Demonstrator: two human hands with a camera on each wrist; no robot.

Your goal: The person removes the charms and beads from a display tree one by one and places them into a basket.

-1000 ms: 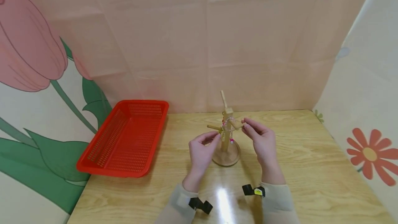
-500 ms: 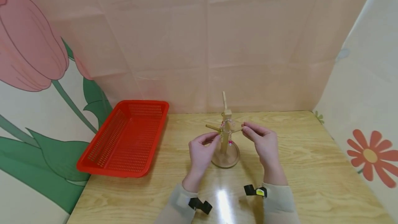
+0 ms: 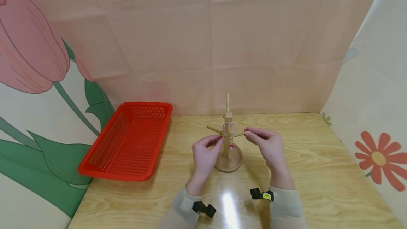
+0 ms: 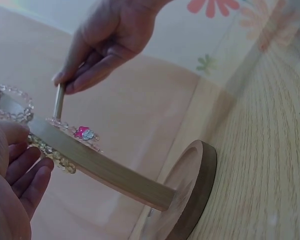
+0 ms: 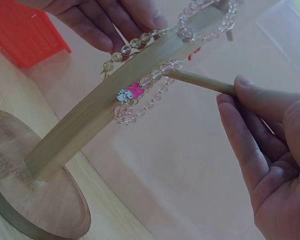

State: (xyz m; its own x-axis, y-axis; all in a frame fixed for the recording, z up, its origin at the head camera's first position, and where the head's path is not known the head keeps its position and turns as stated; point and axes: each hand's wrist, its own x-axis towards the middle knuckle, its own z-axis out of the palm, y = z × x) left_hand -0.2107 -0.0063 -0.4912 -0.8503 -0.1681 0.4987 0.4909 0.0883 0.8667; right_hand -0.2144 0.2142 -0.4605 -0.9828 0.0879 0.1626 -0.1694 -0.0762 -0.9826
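A wooden jewelry stand (image 3: 227,147) with side pegs rises from a round base. My right hand (image 3: 269,148) pinches the tip of its right peg (image 5: 202,82) between thumb and forefinger. From that peg hangs a pale pink beaded bracelet (image 5: 124,114) with a pink-and-white charm (image 5: 132,92). At the post's left side, my left hand (image 3: 203,153) has thumb and forefinger together at a yellowish beaded bracelet (image 5: 108,66); their tips are partly hidden. Higher up, another clear pink beaded bracelet (image 5: 230,17) loops around a front peg.
A red plastic basket (image 3: 130,140) stands on the wooden table (image 3: 318,172) left of the stand. A pinkish cloth backdrop (image 3: 254,45) hangs behind the table. Flower-printed panels border both sides.
The stand has turned and shifted slightly left, its front peg swinging away from my right hand. My right fingers have moved slightly down onto the right peg; my left hand stays nearly put.
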